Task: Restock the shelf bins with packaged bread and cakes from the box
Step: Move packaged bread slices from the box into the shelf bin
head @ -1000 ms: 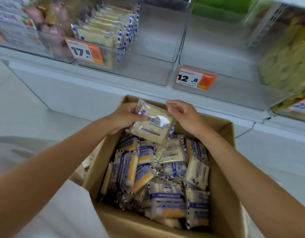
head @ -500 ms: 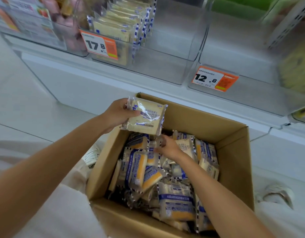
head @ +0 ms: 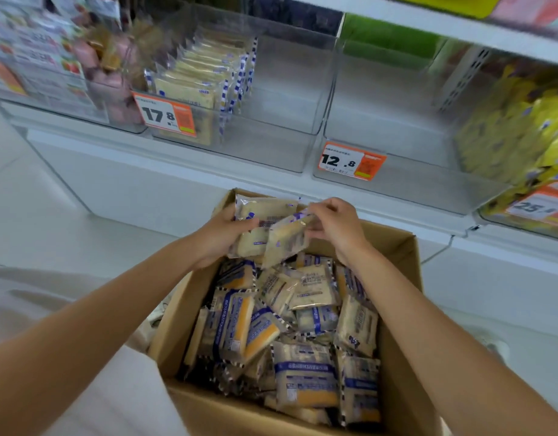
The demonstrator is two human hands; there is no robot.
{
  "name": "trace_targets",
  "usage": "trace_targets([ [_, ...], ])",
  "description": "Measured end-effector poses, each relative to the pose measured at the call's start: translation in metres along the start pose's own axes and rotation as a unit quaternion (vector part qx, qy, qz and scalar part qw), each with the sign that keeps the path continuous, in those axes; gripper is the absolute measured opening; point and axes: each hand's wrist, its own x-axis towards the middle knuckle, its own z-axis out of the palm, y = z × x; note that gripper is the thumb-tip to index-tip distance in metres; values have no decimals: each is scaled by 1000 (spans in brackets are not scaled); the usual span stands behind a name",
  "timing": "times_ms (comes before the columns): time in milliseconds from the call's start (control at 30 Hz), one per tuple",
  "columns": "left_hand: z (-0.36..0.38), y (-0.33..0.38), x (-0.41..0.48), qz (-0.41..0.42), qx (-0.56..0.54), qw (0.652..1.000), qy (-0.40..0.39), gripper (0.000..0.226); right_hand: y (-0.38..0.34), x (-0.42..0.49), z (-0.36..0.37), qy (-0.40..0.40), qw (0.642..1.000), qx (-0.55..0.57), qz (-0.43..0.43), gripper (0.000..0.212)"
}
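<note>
A cardboard box (head: pixel 400 303) on the floor holds several blue-and-white bread packets (head: pixel 306 372). Above the box's far edge my left hand (head: pixel 221 237) grips one bread packet (head: pixel 262 212) by its left side. My right hand (head: pixel 337 225) pinches the top of a second packet (head: pixel 287 237), which hangs tilted against the first. On the shelf, a clear bin with a 17.8 tag (head: pixel 271 89) has a row of the same packets standing along its left side. The clear bin with the 12.8 tag (head: pixel 390 127) to its right has nothing inside.
A bin of pink and mixed packets (head: pixel 82 67) stands at the shelf's left. Yellow packets (head: pixel 523 127) fill the bin at the right. A white shelf base (head: pixel 129 190) runs behind the box. White floor lies to the left.
My right hand has come up out of the box with a second packet and brought it against the packet in my left hand. The view has shifted slightly.
</note>
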Motion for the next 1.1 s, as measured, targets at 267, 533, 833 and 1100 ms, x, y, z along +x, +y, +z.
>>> trace_targets([
  [267, 9, 14, 1, -17, -82, 996, -42, 29, -22, -2, 19, -109, 993, 5, -41, 23],
  [533, -10, 19, 6, -12, -118, 993, -18, 28, -15, 23, 16, -128, 907, -377, -138, 75],
  [833, -27, 29, -7, 35, -192, 979, -57, 62, -43, 15, 28, -88, 965, -234, -83, 39],
  [1100, -16, 30, -22, 42, -92, 995, -7, 34, -55, 0, 47, -49, 955, -283, -77, 65],
])
